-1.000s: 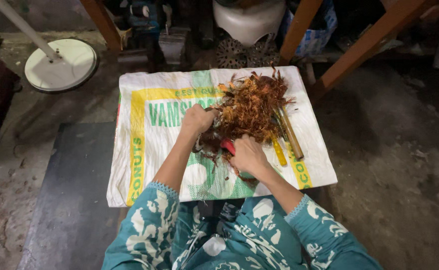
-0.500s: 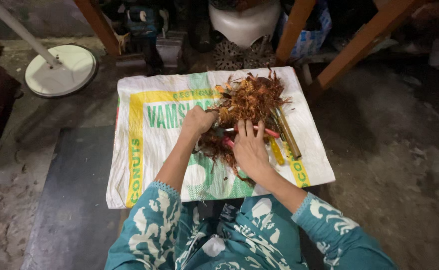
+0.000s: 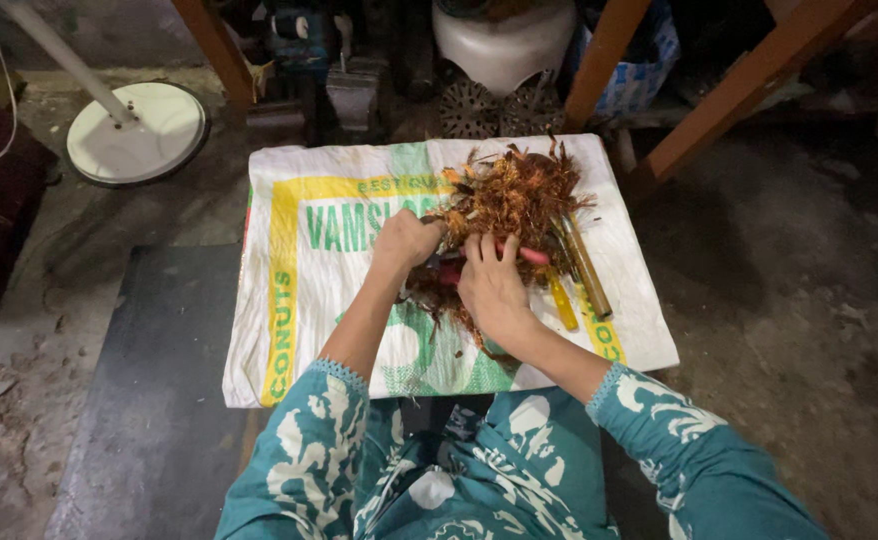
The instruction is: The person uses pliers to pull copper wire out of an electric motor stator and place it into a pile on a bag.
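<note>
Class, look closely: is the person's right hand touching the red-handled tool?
Touching. The head view shows the right hand with fingers laid over the red-handled tool.

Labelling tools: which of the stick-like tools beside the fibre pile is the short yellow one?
The short yellow tool, lying nearest the right hand. The longer olive-brown tool lies just outside it, farther from the hand.
</note>
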